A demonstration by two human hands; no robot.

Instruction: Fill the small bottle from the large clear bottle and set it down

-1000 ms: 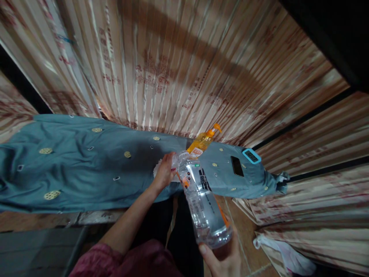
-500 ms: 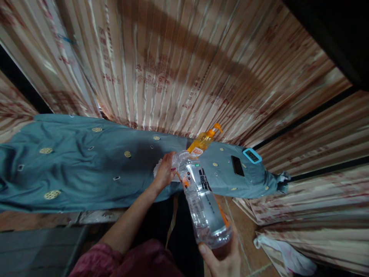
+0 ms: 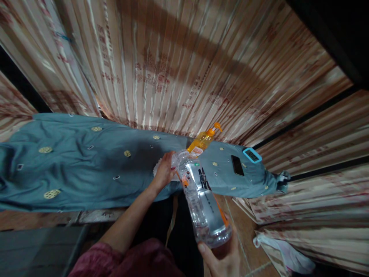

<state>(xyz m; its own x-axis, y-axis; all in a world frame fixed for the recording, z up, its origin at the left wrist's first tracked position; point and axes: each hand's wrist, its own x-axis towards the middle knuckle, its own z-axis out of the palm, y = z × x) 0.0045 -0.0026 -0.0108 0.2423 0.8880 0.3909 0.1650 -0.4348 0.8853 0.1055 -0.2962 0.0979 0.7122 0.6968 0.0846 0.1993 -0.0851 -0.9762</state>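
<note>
A pleated beige curtain (image 3: 161,57) with dark red print and shiny streaks hangs behind a long surface draped in wrinkled blue-green cloth (image 3: 95,177) patterned with yellow spots. A large clear plastic bottle (image 3: 206,200) with a silver and orange label tilts across the cloth's front edge, neck away from the person, base toward them. The right hand (image 3: 223,259) grasps the base; the left hand (image 3: 165,171) clasps the neck end. Just beyond that neck is a transparent orange pump bottle (image 3: 201,139); whether they touch cannot be told. Farther right lie a flat black phone (image 3: 238,165) and, near it, a light-blue-framed digital timer (image 3: 252,155). Crumpled white material (image 3: 157,166) shows beneath the left hand, partly hidden.
</note>
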